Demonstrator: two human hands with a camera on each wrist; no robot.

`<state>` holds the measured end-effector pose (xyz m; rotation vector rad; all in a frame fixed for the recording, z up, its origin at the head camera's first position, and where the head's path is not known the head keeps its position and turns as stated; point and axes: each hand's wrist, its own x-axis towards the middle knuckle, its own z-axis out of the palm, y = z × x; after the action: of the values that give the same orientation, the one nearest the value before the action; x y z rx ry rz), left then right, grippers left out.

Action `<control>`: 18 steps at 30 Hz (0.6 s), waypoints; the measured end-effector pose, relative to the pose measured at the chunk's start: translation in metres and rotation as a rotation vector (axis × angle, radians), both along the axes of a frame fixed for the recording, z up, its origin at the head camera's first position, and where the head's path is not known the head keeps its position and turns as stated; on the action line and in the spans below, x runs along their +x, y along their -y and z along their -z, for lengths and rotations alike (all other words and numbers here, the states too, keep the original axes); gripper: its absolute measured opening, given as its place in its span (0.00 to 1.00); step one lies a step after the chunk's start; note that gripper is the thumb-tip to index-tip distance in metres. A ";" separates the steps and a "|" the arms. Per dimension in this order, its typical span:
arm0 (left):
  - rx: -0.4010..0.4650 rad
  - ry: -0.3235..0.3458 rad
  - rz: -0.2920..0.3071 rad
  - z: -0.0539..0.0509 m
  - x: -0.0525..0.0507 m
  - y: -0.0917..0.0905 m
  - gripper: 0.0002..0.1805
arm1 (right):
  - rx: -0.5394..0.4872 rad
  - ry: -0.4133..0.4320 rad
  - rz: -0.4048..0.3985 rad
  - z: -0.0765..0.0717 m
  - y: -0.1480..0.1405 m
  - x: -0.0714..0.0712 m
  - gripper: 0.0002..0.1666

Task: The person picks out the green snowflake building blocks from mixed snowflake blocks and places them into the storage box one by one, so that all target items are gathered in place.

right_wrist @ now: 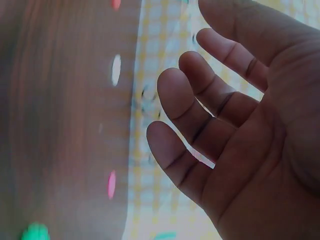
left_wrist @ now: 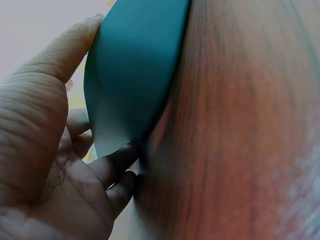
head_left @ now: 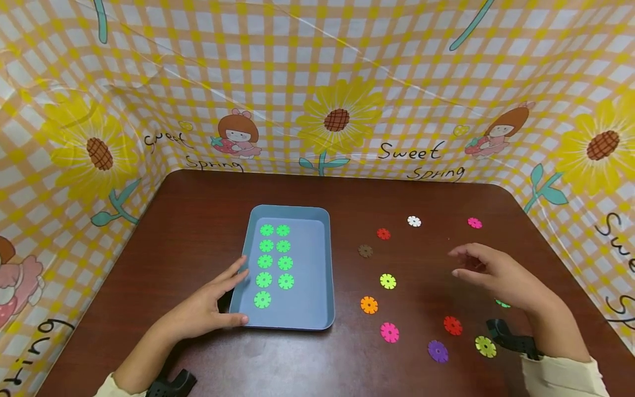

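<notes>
A blue-grey tray [head_left: 307, 264] lies on the table with several bright green notched plastic discs [head_left: 265, 261] in two columns in its left half. My left hand [head_left: 205, 306] rests at the tray's left side, fingers spread, fingertips and thumb touching its rim; in the left wrist view the hand [left_wrist: 55, 165] lies against the tray's outer wall [left_wrist: 135, 60]. Above the table at the right, my right hand [head_left: 501, 275] hovers, fingers loosely bent, holding nothing. Partly hidden below it is a green disc [head_left: 502, 302]. The right wrist view shows the palm and separated fingers of this hand [right_wrist: 240, 130].
Loose discs lie right of the tray: white [head_left: 414, 221], brown [head_left: 365, 251], orange [head_left: 369, 305], purple [head_left: 438, 351], and several red, pink and yellow ones. A checked cloth [head_left: 278, 66] rises behind and beside the dark wooden table [head_left: 198, 220].
</notes>
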<state>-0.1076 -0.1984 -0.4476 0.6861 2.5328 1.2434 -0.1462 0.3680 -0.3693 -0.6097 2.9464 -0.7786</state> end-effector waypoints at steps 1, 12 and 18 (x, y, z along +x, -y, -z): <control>0.000 0.000 -0.001 0.000 0.000 0.000 0.54 | 0.008 0.010 0.017 0.001 -0.007 0.002 0.17; 0.000 -0.004 -0.006 -0.002 0.002 -0.001 0.54 | 0.123 0.148 0.170 0.022 -0.072 0.020 0.24; -0.011 -0.012 -0.009 -0.002 0.002 -0.001 0.53 | 0.166 0.228 0.231 0.040 -0.097 0.021 0.28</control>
<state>-0.1058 -0.1971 -0.4460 0.6826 2.5535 1.2311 -0.1253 0.4654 -0.4093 -0.1589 2.8588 -0.5653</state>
